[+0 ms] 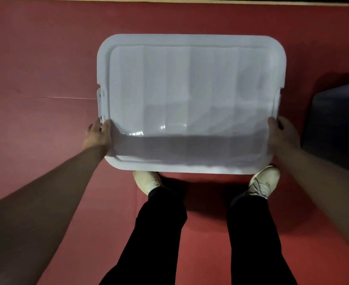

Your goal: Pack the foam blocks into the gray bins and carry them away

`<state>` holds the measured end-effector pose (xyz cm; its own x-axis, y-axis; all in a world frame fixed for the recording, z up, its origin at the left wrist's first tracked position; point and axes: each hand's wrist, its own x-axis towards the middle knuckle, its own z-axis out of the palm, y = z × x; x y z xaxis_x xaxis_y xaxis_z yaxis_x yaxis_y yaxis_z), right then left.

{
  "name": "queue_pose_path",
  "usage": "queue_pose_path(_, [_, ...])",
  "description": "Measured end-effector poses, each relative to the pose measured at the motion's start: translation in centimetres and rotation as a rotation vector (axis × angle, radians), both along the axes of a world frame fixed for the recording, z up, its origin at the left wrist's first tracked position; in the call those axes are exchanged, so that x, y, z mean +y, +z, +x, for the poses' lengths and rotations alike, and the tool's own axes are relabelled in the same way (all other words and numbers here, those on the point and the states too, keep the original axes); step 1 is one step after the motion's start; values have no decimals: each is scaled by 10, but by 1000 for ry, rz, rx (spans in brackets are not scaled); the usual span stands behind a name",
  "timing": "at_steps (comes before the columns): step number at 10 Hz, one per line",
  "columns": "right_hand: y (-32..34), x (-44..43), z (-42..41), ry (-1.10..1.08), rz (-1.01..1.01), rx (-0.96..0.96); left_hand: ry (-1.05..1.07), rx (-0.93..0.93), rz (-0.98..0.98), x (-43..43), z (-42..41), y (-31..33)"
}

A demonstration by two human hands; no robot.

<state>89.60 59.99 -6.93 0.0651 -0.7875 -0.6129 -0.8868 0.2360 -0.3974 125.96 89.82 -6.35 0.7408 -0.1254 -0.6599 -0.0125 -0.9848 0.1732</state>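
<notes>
- The left hand (pixel 97 133) is clamped on the left edge of the lid (pixel 190 99), fingers curled at the rim near the latch notch.
- The right hand (pixel 282 133) grips the opposite edge the same way, so the lid is held level between both hands.
- The lid hangs above the red floor (pixel 46 68), just ahead of the shoes (pixel 147 182); no bin shows directly beneath it, and a dark gray bin (pixel 334 124) sits near the right edge of view.
- To seat the lid well, I judge it should stay flat, corners lined up with the bin's corners, then be pressed down evenly on both sides.
- The lid is pale, translucent plastic: a rounded rectangle with a raised rim, glossy, probably slightly flexible.
- Foam blocks are not clearly visible; faint pale panels show through the lid, but what they are I cannot tell.
</notes>
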Motion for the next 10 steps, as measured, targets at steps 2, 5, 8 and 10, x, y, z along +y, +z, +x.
queue_pose_path(2, [-6, -9, -5, -128, 73, -46, 322, 348, -224, 7, 43, -2])
queue_pose_path(5, [-1, -23, -1, 105, -50, 79, -136, 13, -58, -7, 32, 5])
queue_pose_path(8, [4, -12, 25, 34, -129, 264, -199, -165, 121, -22, 12, 1])
queue_pose_path(10, [42, -12, 37, 232, 202, 325, -274, 136, 165, -29, 21, 25])
